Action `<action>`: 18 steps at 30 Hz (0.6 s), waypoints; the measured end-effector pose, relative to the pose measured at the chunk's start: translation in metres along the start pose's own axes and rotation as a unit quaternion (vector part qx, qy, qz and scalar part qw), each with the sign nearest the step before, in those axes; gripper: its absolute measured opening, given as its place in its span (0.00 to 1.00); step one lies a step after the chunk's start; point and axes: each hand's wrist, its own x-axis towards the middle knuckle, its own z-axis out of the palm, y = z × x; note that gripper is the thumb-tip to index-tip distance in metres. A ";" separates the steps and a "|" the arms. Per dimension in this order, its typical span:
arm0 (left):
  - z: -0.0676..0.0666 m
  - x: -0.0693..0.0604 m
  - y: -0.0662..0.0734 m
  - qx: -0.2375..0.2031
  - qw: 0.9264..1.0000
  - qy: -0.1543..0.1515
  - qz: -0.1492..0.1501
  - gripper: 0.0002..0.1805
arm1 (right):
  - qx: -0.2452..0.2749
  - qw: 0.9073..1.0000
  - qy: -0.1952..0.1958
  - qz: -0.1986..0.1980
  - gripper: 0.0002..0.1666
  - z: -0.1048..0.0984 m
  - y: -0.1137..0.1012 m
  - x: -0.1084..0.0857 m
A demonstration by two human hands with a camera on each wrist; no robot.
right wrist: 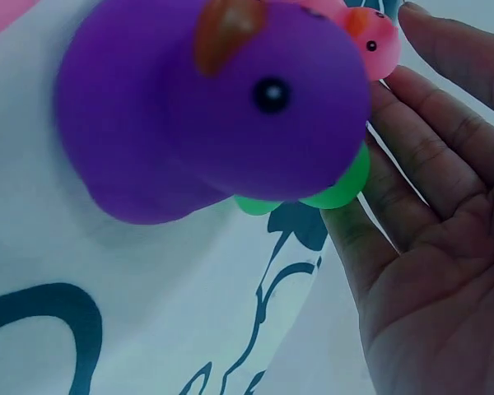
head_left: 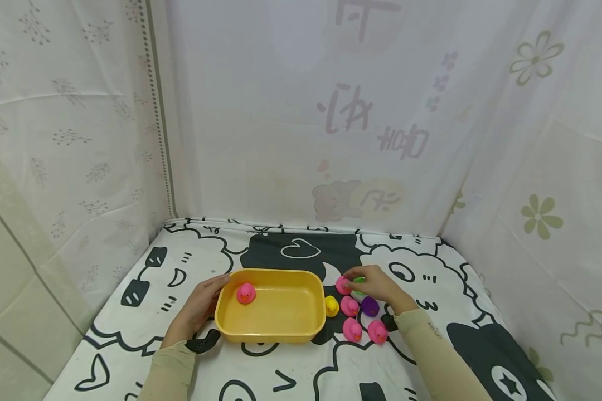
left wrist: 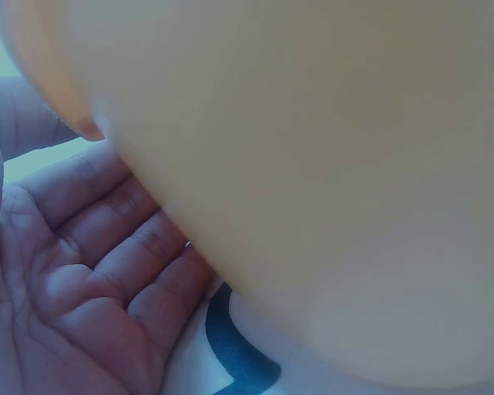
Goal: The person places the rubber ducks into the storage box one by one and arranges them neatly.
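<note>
One pink duck [head_left: 341, 286], at the far end of the toy ducks [head_left: 350, 306] right of the yellow tray [head_left: 271, 338], is pinched between thumb and fingers of the right hand [head_left: 376, 284]; the left hand [head_left: 199, 303] holds the tray's left rim. The duck looks light, smooth and probably squeezable, so a gentle pinch around its rounded body should suit; the tray seems stiff, best steadied by its rim.
</note>
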 end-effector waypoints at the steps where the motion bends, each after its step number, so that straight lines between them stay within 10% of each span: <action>1: 0.000 0.000 0.000 0.001 1.000 -0.001 0.000 0.39 | 0.000 1.000 0.000 0.000 0.20 0.000 0.001 0.000; 18: 0.001 0.000 0.000 0.003 1.000 0.007 -0.003 0.41 | 0.019 1.000 0.005 0.009 0.17 0.005 0.005 -0.003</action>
